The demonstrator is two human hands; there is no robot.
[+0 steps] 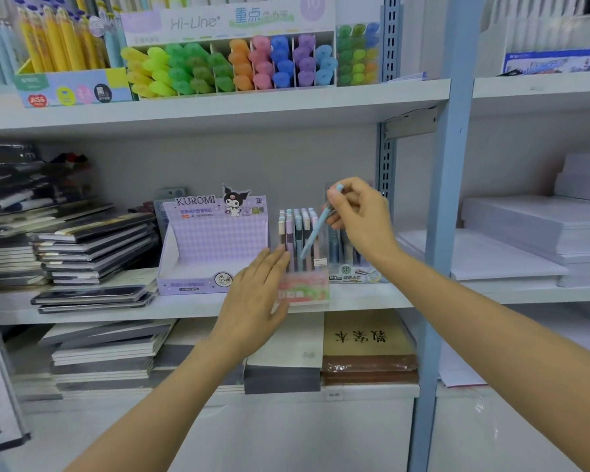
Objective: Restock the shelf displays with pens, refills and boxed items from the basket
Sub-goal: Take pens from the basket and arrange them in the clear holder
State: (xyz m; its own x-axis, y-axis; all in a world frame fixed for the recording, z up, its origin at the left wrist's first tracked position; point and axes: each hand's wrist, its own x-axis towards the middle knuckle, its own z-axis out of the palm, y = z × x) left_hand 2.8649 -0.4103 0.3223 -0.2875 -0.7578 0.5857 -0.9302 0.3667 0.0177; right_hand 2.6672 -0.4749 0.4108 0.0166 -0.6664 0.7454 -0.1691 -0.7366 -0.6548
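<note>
A pastel pen display box stands on the middle shelf, holding several upright pens. My right hand pinches a light blue pen, tilted with its tip down among the upright pens. My left hand rests with straight fingers against the left front of the display box. To the left sits a purple Kuromi box, open and showing nothing inside. The basket is not in view.
Behind my right hand stands another pen display. Stacked notebooks fill the shelf's left. Highlighter displays line the upper shelf. White paper stacks lie beyond the blue upright post. Books sit on the lower shelf.
</note>
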